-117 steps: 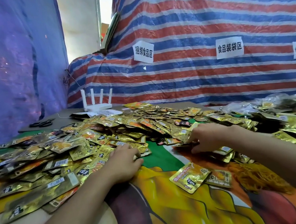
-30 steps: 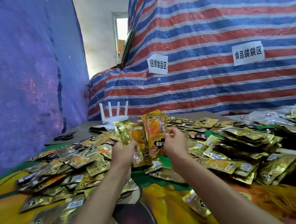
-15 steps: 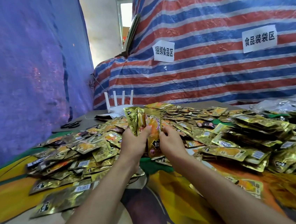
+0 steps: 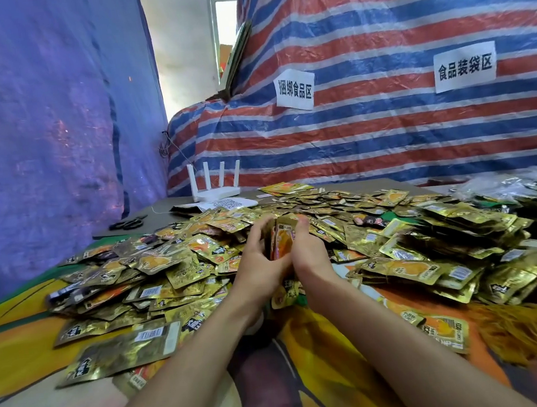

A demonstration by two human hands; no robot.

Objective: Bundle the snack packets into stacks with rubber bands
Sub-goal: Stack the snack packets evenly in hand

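Note:
Several gold snack packets stand squeezed together as one upright stack [image 4: 281, 240] between my two hands. My left hand [image 4: 260, 264] grips the stack from the left side, fingers curled round its edge. My right hand [image 4: 310, 252] grips it from the right, thumb up at the top. The stack's lower end is low, close to the table. A wide heap of loose gold packets [image 4: 154, 268] covers the table around and behind my hands. A pile of yellow-orange rubber bands [image 4: 532, 331] lies at the right near the front.
A white router [image 4: 213, 184] with upright antennas and black scissors [image 4: 128, 223] sit at the back left. Striped tarpaulin [image 4: 385, 124] with paper signs rises behind the table, blue sheeting on the left. Clear bags of packets [image 4: 523, 183] lie far right.
My hands have come down and closer together, pressing the fanned packets into one tight stack. About four seconds ago both hands were picking packets off the table.

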